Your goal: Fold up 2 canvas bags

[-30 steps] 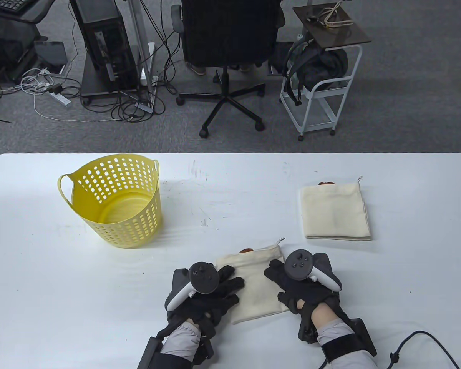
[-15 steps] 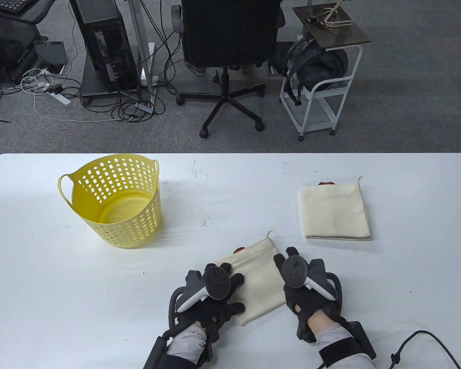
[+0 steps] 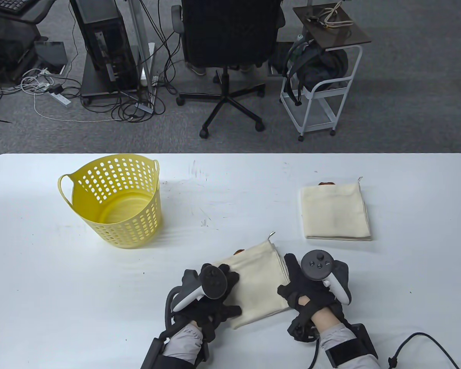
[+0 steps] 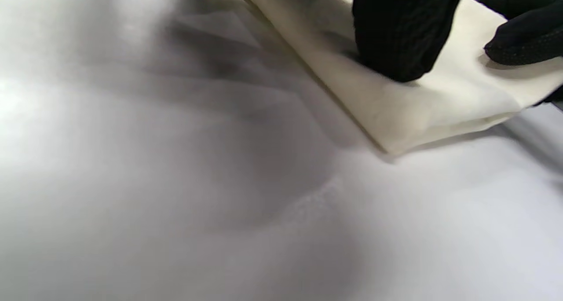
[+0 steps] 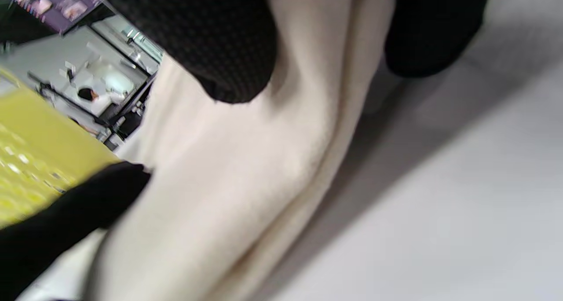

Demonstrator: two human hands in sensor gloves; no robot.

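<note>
- Your left hand (image 3: 209,296) rests spread fingers on the near bag (image 3: 255,278), which has swung since a second ago.
- That bag sits front-centre on the table (image 3: 42,288), long axis tilted, zipper corner far-right: squaring up, I'd say.
- Your right hand (image 3: 311,286) pinches its right edge.
- The far bag (image 3: 335,211) lies folded.

Your left hand (image 3: 209,294) covers the near bag's (image 3: 259,280) left edge, your right hand (image 3: 311,286) its right edge; the wrist views blur and crop it, and the brown bit (image 3: 239,252) behind is perhaps a handle
</note>
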